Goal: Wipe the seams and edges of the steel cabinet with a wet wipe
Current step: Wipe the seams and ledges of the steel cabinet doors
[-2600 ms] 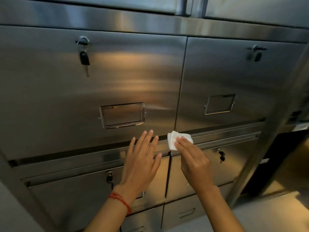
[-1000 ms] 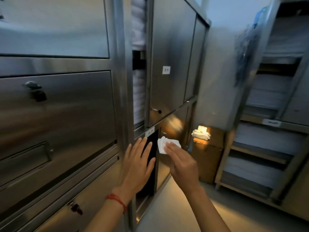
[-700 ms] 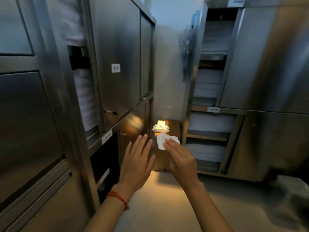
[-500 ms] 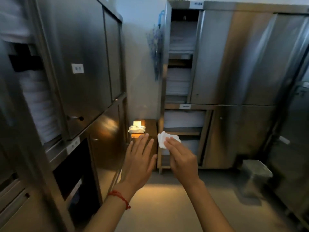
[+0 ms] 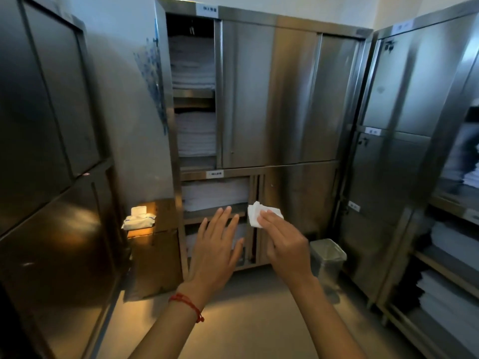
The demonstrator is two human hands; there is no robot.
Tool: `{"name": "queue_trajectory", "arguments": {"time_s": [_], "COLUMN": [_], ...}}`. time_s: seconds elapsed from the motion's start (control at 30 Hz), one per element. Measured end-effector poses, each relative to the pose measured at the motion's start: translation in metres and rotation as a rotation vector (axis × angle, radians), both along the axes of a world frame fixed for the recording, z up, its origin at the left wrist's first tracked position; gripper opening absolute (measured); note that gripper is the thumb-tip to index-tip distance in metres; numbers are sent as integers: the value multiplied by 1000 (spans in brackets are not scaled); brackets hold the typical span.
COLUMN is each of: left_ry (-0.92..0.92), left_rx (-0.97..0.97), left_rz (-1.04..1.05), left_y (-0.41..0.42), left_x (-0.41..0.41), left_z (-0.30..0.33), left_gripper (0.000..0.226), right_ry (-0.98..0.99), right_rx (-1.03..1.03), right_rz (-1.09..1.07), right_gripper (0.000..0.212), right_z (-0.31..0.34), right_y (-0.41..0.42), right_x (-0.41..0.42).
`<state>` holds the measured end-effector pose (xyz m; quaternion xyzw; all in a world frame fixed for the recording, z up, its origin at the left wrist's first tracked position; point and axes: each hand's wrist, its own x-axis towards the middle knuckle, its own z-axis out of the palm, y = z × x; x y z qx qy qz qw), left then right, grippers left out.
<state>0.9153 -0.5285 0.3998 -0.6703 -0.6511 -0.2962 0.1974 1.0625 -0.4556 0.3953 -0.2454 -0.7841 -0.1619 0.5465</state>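
Wet wipe (image 5: 260, 215) in right hand (image 5: 286, 246)

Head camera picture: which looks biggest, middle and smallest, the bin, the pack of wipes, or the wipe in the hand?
1. Bin, largest.
2. Pack of wipes and wipe look about alike; the wipe sits nearer the camera and the right hand hides part of it, so no ranking.

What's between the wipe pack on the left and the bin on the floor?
In the head view, the open lower cabinet shelves with folded linens lie between the wipe pack and the bin.
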Motion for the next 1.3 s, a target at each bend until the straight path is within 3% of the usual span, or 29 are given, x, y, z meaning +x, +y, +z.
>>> {"name": "queue_trajectory", "arguments": {"time_s": [0.4, 0.53, 0.67, 0.83, 0.93, 1.13, 1.3], "left_ry": [45, 29, -1, 16, 31, 48, 27], "left_rx": [21, 33, 68, 135, 143, 188, 214], "left_rz": [-174, -254, -329, -379, -394, -420, -482], "left_y": [145, 194, 243, 323, 373, 470, 530], "left_x": [99, 118, 129, 133, 132, 128, 132], "left_z": [0, 1, 0, 1, 6, 21, 27], "left_gripper": [51, 58, 67, 51, 50, 49, 49], "right_ry": [14, 13, -8, -3, 16, 34, 23], "right_rx": [10, -93, -118, -100, -77, -79, -70], "right_rz": [-197, -242, -323, -388, -419, -458, -506], "right_gripper": [26, 38, 35, 34, 25, 37, 25], "right_z": [5, 4, 3, 7, 16, 32, 37], "right_y": [111, 144, 180, 245, 289, 374, 428], "right_x": [113, 134, 146, 149, 144, 136, 137]}}
